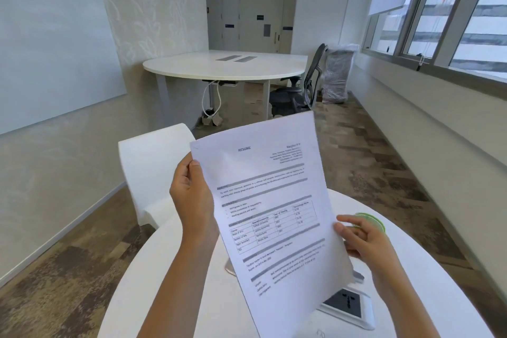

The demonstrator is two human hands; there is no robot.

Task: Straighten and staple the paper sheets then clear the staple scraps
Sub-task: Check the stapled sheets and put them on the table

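Above the surface (219, 310), pinches the paper sheets (269, 214) edgewise in left grip (192, 195) and right grip (362, 241) — risks skewed sheets through a loosened pinch.

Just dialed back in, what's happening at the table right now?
A person is holding the paper sheets upright above the round white table. The left-hand grip pinches the upper left edge, and the right-hand grip holds the lower right edge. The top page reads RESUME. A green object sits on the table behind that grip. No stapler is clearly visible.
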